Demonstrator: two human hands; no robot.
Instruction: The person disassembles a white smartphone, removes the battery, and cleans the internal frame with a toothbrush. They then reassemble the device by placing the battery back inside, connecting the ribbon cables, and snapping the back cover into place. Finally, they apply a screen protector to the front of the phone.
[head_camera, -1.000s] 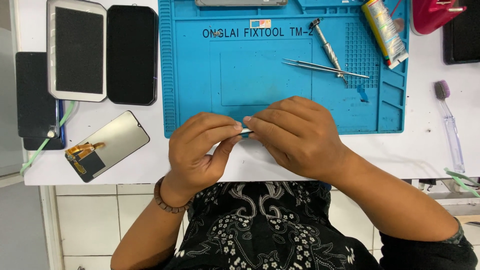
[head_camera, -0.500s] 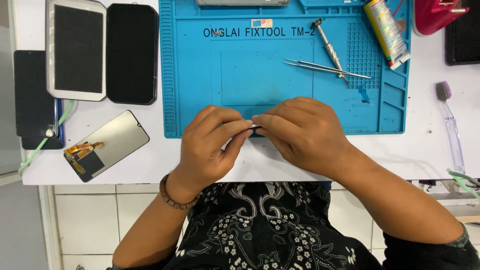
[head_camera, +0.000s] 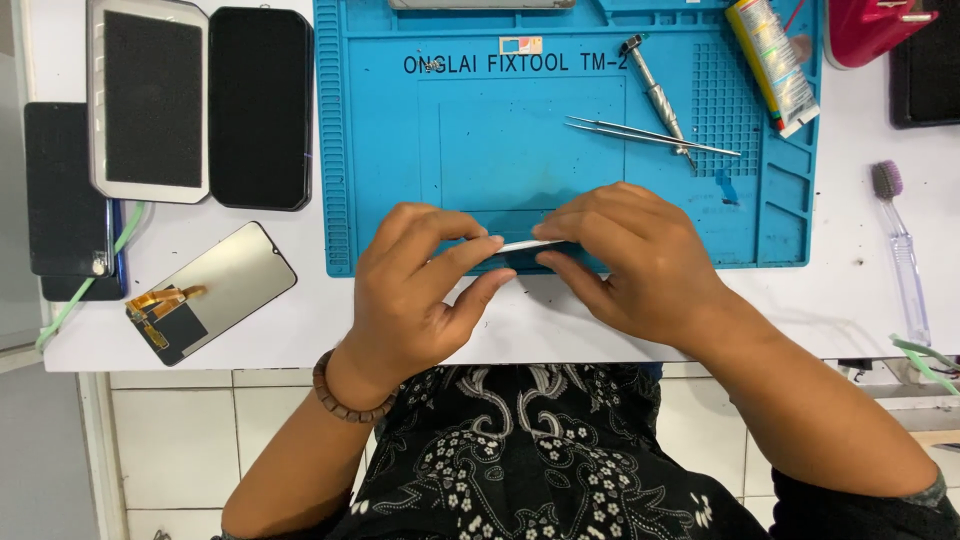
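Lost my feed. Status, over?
Left hand and right hand pinch a thin pale strip over blue mat edge. Tweezers lie clear.

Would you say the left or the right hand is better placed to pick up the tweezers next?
Right, probably. The tweezers lie on the blue mat just above the right hand, while the left hand is farther off; both pinch the thin white strip.

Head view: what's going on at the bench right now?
A person holds a thin, pale flat strip edge-on between both hands, left hand and right hand, over the near edge of the blue repair mat. Tweezers and a screwdriver lie untouched on the mat; a detached phone screen lies to the left.
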